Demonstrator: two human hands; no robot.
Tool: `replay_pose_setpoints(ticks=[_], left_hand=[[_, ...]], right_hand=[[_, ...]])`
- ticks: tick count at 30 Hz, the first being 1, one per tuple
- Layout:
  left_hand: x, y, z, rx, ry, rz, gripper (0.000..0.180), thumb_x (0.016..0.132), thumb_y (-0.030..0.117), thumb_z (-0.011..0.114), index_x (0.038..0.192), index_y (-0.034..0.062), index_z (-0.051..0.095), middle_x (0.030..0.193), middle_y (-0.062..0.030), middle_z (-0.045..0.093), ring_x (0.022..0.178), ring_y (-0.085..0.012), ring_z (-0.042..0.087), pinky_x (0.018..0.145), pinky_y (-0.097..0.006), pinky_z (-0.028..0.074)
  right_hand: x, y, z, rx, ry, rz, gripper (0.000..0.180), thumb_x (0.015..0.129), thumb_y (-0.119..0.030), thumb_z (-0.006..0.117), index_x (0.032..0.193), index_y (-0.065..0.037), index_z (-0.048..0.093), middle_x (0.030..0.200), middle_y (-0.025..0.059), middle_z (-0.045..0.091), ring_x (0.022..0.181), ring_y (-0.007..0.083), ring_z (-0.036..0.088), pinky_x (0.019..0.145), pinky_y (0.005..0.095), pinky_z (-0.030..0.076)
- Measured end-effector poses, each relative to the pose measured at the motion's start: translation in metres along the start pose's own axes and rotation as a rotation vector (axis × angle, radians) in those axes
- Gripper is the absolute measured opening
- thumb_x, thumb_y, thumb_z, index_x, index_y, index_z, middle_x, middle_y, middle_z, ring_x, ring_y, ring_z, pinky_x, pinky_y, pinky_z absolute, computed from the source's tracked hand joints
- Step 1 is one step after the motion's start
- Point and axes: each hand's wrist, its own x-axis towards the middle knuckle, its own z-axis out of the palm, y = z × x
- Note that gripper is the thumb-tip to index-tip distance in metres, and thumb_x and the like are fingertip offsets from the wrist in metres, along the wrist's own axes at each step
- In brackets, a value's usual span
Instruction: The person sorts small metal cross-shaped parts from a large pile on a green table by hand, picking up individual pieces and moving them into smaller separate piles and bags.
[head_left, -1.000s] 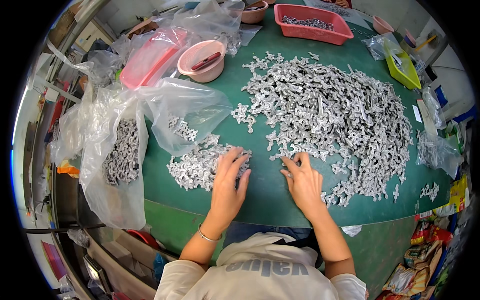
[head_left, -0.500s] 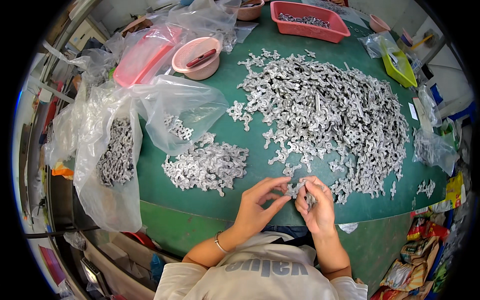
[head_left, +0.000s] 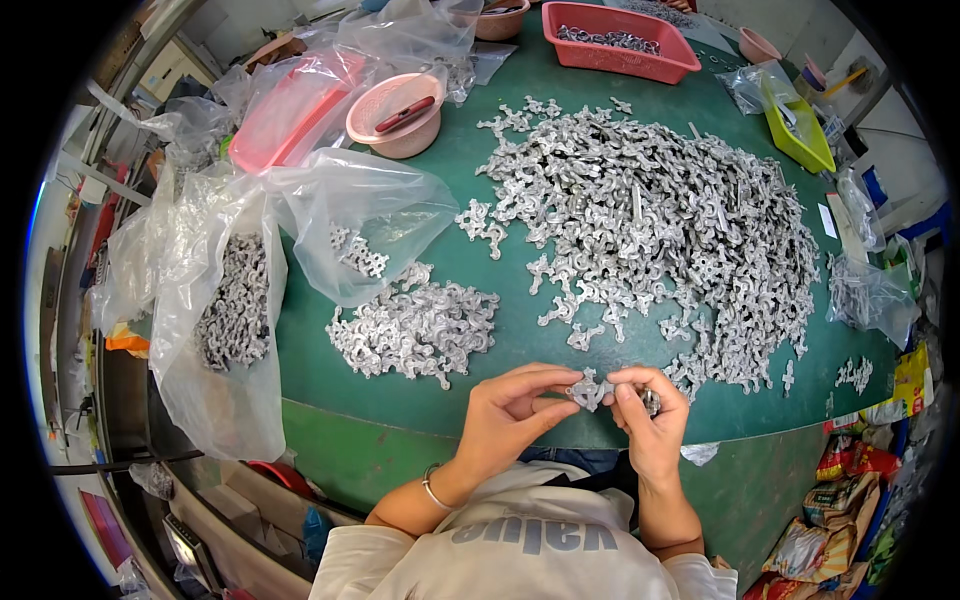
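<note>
Near the front edge of the green table, a small grey metal casting (head_left: 589,391) with several lobes is held between my two hands. My left hand (head_left: 508,412) pinches its left side between thumb and fingertips. From the other side, the thumb and forefinger of my right hand (head_left: 648,408) grip it too. Another grey metal piece (head_left: 650,402) shows within the curled fingers of my right hand; its full shape is hidden. Beyond my hands spreads a large pile of similar castings (head_left: 655,220). A smaller pile (head_left: 415,330) lies to the left.
Clear plastic bags (head_left: 225,400), one with castings inside, cover the table's left side. A pink basket (head_left: 415,142) with a red-handled tool stands behind the small pile. Farther back is a red tray (head_left: 620,62) of metal parts; a yellow-green bin (head_left: 800,135) sits at the right.
The casting between my hands has turned and now shows more of its face. My right hand has shifted slightly right, and both hands have come a little nearer to me.
</note>
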Motion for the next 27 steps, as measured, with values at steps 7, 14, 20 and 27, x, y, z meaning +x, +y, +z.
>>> replay_pose_setpoints(ticks=[7,14,20,27], left_hand=[[-0.002,0.004,-0.002,0.038,0.007,-0.097,0.014,0.078,-0.006,0.058,0.091,-0.0094,0.06,0.085,-0.0139,0.062,0.072,-0.0169,0.061,0.065,-0.025,0.052],[-0.001,0.0,-0.008,-0.179,-0.012,-0.338,0.014,0.083,0.008,0.057,0.085,-0.0062,0.061,0.074,-0.0109,0.062,0.06,-0.0136,0.059,0.055,-0.023,0.049],[-0.001,-0.006,-0.011,-0.349,-0.036,-0.422,0.018,0.085,0.013,0.056,0.082,-0.0035,0.061,0.072,-0.0088,0.062,0.056,-0.0108,0.056,0.052,-0.022,0.046],[0.0,-0.003,-0.006,-0.294,-0.034,-0.429,0.018,0.085,0.013,0.056,0.082,-0.0046,0.06,0.072,-0.0093,0.061,0.055,-0.0117,0.056,0.052,-0.022,0.046]], right_hand=[[-0.001,-0.009,-0.005,-0.216,-0.088,-0.142,0.007,0.08,0.0,0.058,0.086,0.002,0.061,0.072,0.0043,0.059,0.064,0.0075,0.053,0.059,0.0194,0.04],[-0.003,-0.01,-0.003,-0.073,-0.093,-0.035,0.006,0.081,-0.004,0.058,0.081,0.002,0.059,0.07,0.0054,0.06,0.065,0.008,0.053,0.06,0.0212,0.041],[-0.003,-0.007,-0.004,0.001,-0.102,0.019,0.006,0.083,-0.005,0.057,0.08,0.001,0.057,0.071,0.0059,0.061,0.064,0.007,0.052,0.059,0.0202,0.04],[-0.003,0.002,-0.004,0.016,-0.079,-0.05,0.009,0.085,-0.009,0.055,0.081,0.0,0.056,0.072,0.0045,0.058,0.058,0.0043,0.046,0.051,0.0177,0.035]])
